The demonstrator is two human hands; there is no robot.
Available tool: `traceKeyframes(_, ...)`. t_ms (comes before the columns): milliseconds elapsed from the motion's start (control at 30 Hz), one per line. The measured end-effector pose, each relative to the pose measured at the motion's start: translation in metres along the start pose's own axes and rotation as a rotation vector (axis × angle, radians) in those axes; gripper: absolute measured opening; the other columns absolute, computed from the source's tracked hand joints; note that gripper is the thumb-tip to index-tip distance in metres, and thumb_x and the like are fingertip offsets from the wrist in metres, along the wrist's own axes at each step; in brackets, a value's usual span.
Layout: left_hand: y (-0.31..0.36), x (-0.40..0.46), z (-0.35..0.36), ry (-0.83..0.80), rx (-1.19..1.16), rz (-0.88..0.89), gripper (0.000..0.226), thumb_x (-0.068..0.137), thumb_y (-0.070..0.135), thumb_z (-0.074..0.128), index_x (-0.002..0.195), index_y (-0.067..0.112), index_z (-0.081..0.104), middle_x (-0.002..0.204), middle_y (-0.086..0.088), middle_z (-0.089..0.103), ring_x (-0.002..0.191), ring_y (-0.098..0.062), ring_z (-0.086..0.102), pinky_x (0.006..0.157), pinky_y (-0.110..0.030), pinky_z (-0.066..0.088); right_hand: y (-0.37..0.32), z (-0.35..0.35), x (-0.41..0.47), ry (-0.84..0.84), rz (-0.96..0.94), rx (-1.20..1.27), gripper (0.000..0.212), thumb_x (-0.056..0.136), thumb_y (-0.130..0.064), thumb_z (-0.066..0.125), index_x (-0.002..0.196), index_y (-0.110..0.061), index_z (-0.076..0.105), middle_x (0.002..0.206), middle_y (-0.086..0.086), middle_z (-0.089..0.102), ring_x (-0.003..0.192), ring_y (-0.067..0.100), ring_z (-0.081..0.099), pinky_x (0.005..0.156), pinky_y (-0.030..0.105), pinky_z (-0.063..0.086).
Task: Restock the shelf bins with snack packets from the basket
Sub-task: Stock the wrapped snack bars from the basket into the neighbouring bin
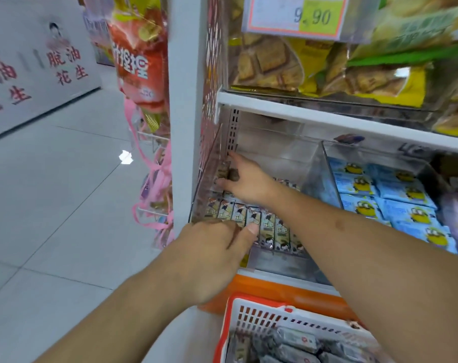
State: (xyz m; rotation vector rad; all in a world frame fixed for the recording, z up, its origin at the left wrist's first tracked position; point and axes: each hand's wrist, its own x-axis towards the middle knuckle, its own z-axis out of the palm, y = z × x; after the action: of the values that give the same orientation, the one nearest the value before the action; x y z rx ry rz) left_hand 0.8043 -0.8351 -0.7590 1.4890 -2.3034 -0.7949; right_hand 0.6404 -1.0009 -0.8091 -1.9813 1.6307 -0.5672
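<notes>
Head view: the left hand (217, 247) rests over the near front edge of the clear shelf bin (311, 163), fingers curled down over the lip and thumb pressed on the near row of snack packets (268, 229); whether it pinches a packet cannot be told. The right hand (244, 180) reaches to the far left corner of the same bin, index finger extended, the other fingers loosely spread over packets lying there, gripping nothing visible. The packets stand in a tidy row along the near part of the bin; the far part is only partly filled. The basket (251, 318), white with a red rim, sits near, below the shelf, with more packets inside. Judgement: the arranging step is in hand; the next move calls for fetching more packets from the basket to fill the far rows. The neighbouring bin on the right holds blue packets (395, 195).
</notes>
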Motion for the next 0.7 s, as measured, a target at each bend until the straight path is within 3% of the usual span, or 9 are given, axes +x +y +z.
traceKeyframes(67,0.0,-0.002,0.001,0.022,-0.032,-0.008,0.052,0.103,0.064,0.03,0.084,0.022,0.056,0.086,0.002,0.061,0.089,-0.019,0.06,0.091,-0.041,0.049,-0.008,-0.01,-0.022,0.013,0.008,-0.018,0.077,0.096,-0.044,0.07,0.159,-0.021,0.033,0.157,0.004,0.049,0.139,0.024,0.05,0.116,0.033,0.037)
traceKeyframes(133,0.004,-0.007,0.0,0.067,0.012,0.032,0.046,0.101,0.063,0.035,0.097,0.027,0.064,0.098,0.006,0.065,0.098,-0.016,0.06,0.094,-0.039,0.049,-0.017,-0.021,-0.053,0.05,0.021,-0.023,0.073,0.101,-0.045,0.063,0.161,-0.02,0.031,0.162,0.004,0.042,0.143,0.022,0.046,0.117,0.035,0.036)
traceKeyframes(200,0.015,-0.015,-0.002,0.12,0.027,0.099,0.042,0.097,0.061,0.041,0.106,0.03,0.068,0.105,0.011,0.064,0.103,-0.01,0.057,0.093,-0.033,0.046,-0.024,-0.032,-0.093,0.135,0.001,0.048,0.051,0.103,-0.041,0.06,0.148,-0.022,0.048,0.145,0.002,0.055,0.127,0.014,0.055,0.106,0.033,0.044)
traceKeyframes(267,0.026,-0.026,-0.001,0.121,-0.004,0.162,0.038,0.097,0.057,0.044,0.099,0.029,0.069,0.095,0.013,0.064,0.093,-0.006,0.057,0.084,-0.031,0.046,-0.027,-0.042,-0.141,0.236,-0.059,0.135,0.025,0.103,-0.032,0.059,0.126,-0.021,0.061,0.118,0.0,0.061,0.101,0.006,0.059,0.087,0.026,0.045)
traceKeyframes(333,0.031,-0.037,0.01,0.014,-0.013,0.147,0.04,0.1,0.055,0.044,0.092,0.024,0.067,0.081,0.008,0.065,0.081,-0.007,0.059,0.076,-0.033,0.047,-0.024,-0.046,-0.192,0.28,-0.098,0.191,0.013,0.104,-0.027,0.057,0.112,-0.019,0.063,0.102,0.0,0.064,0.092,0.011,0.063,0.08,0.027,0.048)
traceKeyframes(433,0.023,-0.044,0.049,-0.229,0.028,0.017,0.046,0.104,0.057,0.038,0.091,0.02,0.063,0.084,0.003,0.065,0.084,-0.017,0.063,0.076,-0.034,0.047,-0.008,-0.033,-0.262,0.159,-0.02,0.258,0.014,0.107,-0.029,0.053,0.104,-0.019,0.061,0.092,0.006,0.065,0.087,0.024,0.064,0.076,0.038,0.05)
traceKeyframes(533,0.009,-0.05,0.111,-0.424,0.246,-0.091,0.045,0.109,0.048,0.03,0.118,0.013,0.058,0.111,-0.011,0.058,0.111,-0.031,0.057,0.085,-0.036,0.042,0.03,0.008,-0.306,0.006,0.114,0.146,0.006,0.105,-0.024,0.056,0.101,-0.023,0.06,0.086,-0.004,0.063,0.08,0.011,0.059,0.073,0.034,0.048)
traceKeyframes(600,-0.004,-0.056,0.154,-0.428,0.334,-0.301,0.061,0.107,0.052,0.03,0.148,0.006,0.037,0.145,-0.021,0.044,0.132,-0.039,0.046,0.105,-0.045,0.041,0.07,0.048,-0.32,-0.121,0.218,0.019,0.003,0.104,-0.024,0.056,0.106,-0.024,0.058,0.097,-0.007,0.064,0.085,0.008,0.059,0.079,0.033,0.051)
traceKeyframes(700,-0.023,-0.067,0.204,-0.382,0.317,-0.507,0.089,0.1,0.068,0.029,0.159,0.006,0.005,0.164,-0.018,0.021,0.146,-0.04,0.032,0.116,-0.054,0.033,0.129,0.102,-0.332,-0.335,0.385,-0.082,0.029,0.106,-0.031,0.05,0.132,-0.02,0.059,0.131,0.006,0.063,0.108,0.023,0.063,0.098,0.044,0.054)
